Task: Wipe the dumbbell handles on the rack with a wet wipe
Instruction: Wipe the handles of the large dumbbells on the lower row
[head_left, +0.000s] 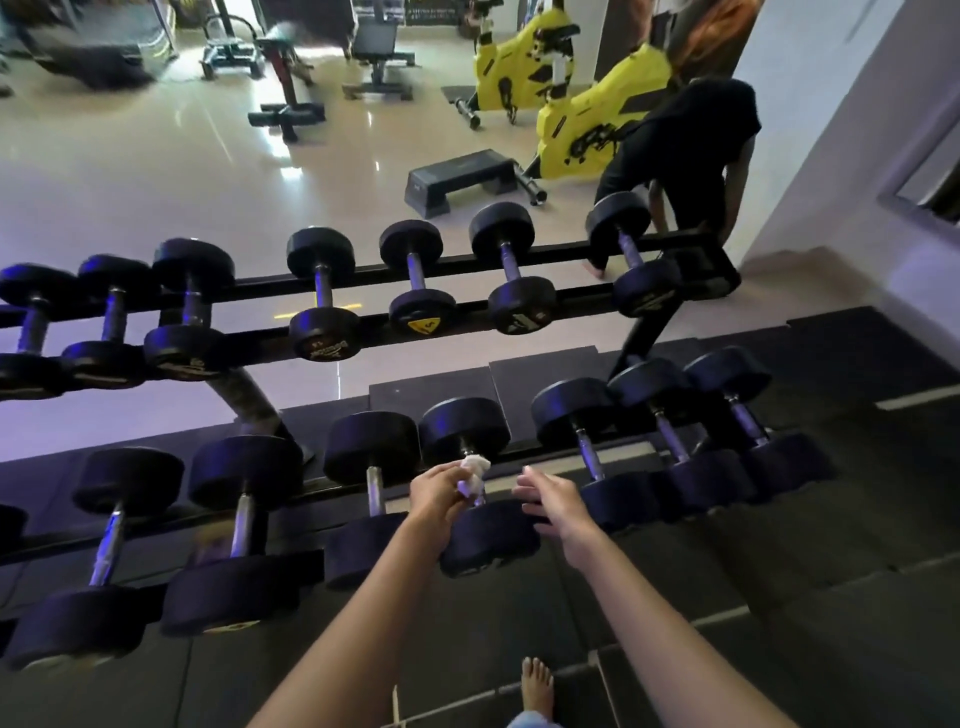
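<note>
One dumbbell (488, 540) matters right now, the fourth from the left on the lower rack (296, 512), straight ahead of me and below my chest. Its handle (479, 500) runs away from me, from the near head up to the far head by the mirror (156, 182), so any stroke has to travel along that line, not across it.

My left hand (439, 488) is on that handle, fingers curled round the bunched white wet wipe (472, 475) and pinching it against the metal near the far end. My right hand (550, 501) hangs just to the right of the near head, fingers loose and spread, holding nothing. I cannot tell whether its fingertips touch the rubber.

The left is plainly the nearer hand and the working one. I judge the next move to be a pull of the wipe back toward me along the bar. The neighbouring handle (589, 457) lies to the right, closer to my free hand, so the wipe would have to cross over to reach it.
</note>
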